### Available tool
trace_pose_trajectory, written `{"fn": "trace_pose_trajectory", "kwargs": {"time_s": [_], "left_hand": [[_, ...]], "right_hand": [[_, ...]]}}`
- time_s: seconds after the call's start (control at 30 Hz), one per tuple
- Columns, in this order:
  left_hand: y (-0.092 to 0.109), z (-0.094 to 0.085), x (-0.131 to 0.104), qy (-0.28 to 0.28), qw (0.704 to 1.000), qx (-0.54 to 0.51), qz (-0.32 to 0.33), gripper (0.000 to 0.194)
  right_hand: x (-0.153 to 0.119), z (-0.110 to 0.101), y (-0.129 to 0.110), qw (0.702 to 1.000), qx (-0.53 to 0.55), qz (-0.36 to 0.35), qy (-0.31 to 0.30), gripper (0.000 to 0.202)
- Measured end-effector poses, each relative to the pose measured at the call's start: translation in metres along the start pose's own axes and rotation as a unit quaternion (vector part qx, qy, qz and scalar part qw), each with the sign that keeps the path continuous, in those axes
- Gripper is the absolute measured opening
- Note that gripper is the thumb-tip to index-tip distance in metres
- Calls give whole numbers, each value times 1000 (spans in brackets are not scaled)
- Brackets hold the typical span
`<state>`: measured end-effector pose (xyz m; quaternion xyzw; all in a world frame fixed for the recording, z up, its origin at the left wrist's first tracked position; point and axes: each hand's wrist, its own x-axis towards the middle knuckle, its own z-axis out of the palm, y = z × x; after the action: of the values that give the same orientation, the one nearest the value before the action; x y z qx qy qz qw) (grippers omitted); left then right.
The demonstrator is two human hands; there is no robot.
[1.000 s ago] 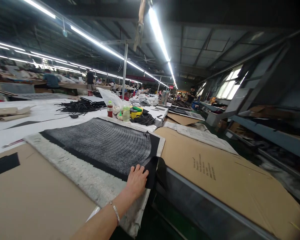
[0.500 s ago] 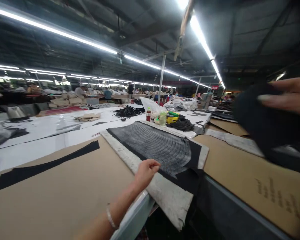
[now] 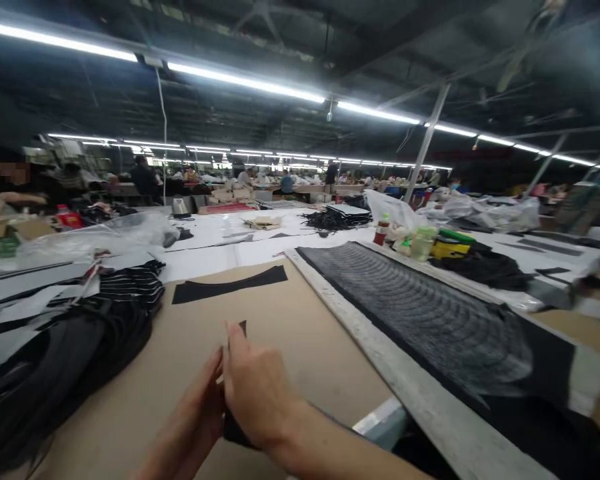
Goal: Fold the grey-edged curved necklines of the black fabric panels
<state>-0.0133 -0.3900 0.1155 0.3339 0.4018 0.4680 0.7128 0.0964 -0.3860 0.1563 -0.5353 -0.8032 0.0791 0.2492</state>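
Note:
In the head view, my right hand [image 3: 260,393] is closed around a black curved piece of sheet material [image 3: 236,430], whose dark tip shows above the fingers. Pressed close against it, my left hand [image 3: 200,407] appears to grip the same piece from the other side; its fingertips are partly hidden. Both hands are above a brown cardboard sheet [image 3: 320,360]. Farther forward on the cardboard lies another black cut piece [image 3: 230,285], flat and slightly curved.
To the right stands a pale board [image 3: 350,327] carrying a black sheet [image 3: 430,320] with grey curved marks. A heap of black strips [image 3: 75,360] is at left. Beyond are a red-brown bottle [image 3: 381,230], a jar [image 3: 422,244] and plastic bags [image 3: 490,210]. People sit farther back.
My view has turned left. My right hand has brought the black piece from the far right to over the cardboard, and my left hand has moved from beside the board to meet it.

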Motion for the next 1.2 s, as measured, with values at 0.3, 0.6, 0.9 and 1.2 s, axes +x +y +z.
{"fn": "trace_pose_trajectory", "kwargs": {"time_s": [0.3, 0.6, 0.9, 1.2], "left_hand": [[1, -129, -20, 204, 976, -41, -59, 35], [14, -152, -9, 120, 989, 80, -36, 59], [104, -104, 6, 67, 987, 124, 75, 27], [161, -120, 47, 197, 962, 65, 177, 28]], "right_hand": [[10, 125, -46, 960, 221, -61, -164, 61], [23, 132, -4, 907, 405, 17, -112, 43], [29, 95, 19, 840, 524, 99, -102, 49], [-21, 91, 8, 562, 746, 92, -345, 56]]}}
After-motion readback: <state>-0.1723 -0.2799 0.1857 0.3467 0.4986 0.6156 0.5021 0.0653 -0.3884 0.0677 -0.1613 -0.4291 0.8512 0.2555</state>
